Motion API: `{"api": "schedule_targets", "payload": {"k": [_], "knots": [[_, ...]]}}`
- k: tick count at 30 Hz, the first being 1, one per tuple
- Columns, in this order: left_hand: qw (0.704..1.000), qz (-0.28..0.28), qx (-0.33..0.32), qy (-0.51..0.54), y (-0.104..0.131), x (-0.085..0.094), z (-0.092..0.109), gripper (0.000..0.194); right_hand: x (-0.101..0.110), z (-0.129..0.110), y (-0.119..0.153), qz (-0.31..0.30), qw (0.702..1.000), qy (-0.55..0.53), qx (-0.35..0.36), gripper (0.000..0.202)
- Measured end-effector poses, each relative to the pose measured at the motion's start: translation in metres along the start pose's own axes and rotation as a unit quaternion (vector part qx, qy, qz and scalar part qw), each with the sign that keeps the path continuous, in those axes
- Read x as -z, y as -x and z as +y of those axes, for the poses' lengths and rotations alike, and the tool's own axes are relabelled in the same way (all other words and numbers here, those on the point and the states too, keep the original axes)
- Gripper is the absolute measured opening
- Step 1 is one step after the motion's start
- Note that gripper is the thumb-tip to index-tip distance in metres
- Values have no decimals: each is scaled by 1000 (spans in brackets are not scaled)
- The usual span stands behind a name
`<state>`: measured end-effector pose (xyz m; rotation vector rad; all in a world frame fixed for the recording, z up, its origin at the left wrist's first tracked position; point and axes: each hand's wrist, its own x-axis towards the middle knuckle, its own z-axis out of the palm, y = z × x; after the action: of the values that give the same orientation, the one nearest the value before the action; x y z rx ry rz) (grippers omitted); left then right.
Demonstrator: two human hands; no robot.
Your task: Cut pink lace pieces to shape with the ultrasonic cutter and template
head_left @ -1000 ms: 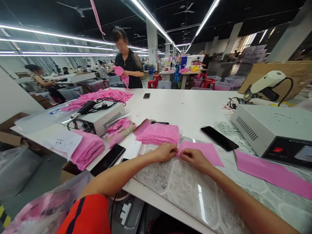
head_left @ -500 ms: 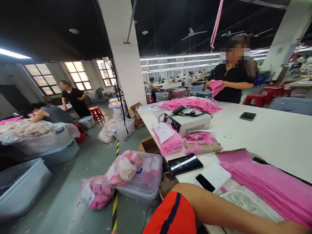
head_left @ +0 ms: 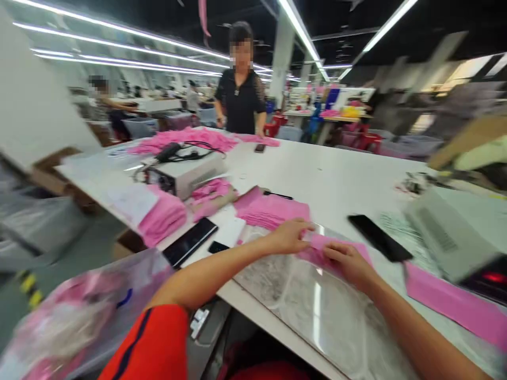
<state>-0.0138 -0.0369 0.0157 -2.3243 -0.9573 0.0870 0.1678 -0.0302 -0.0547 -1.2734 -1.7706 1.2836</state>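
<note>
A strip of pink fabric (head_left: 358,249) lies over a clear plastic sheet (head_left: 295,311) at the near side of the white table. At the strip's left end, the fingers of my left hand (head_left: 291,236) are closed on it. My right hand (head_left: 350,263) pinches it close by, fingertips bent over its near edge. Just beyond my left hand rests a layered stack of pink fabric (head_left: 273,208) with a black pen (head_left: 278,195) at its far edge. Motion blur softens the fine detail.
A large phone (head_left: 190,241), a folded pink pile (head_left: 164,214) and a white box device (head_left: 190,174) with a black cable lie to the left. On the right are a black phone (head_left: 379,237), another device (head_left: 455,227) and a pink piece (head_left: 455,303). A co-worker (head_left: 241,100) stands across the table (head_left: 317,174).
The view has swung right, bringing both my hands into sight on the pink strip. The co-worker across the table has lowered the pink fabric that was held up.
</note>
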Motion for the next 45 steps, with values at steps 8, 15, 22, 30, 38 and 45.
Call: {"api": "schedule_targets", "payload": {"k": [8,15,22,30,38,45], "knots": [[895,19,67,440,-24,-32,16,14,23,-2,8,37,999,13,14,38],[784,14,144,603,-45,-20,-1,10,32,-1,20,168,968,175,68,13],[709,24,180,681,-34,-25,-24,15,82,28,40,242,932,256,81,24],[681,-7,129,721,10,-19,-15,19,73,29,110,257,899,323,149,32],[694,-54,120,708,49,-24,-8,16,65,46,132,268,890,356,99,27],[594,-82,197,776,43,-13,-1,21,32,-1,143,139,921,309,191,23]]}}
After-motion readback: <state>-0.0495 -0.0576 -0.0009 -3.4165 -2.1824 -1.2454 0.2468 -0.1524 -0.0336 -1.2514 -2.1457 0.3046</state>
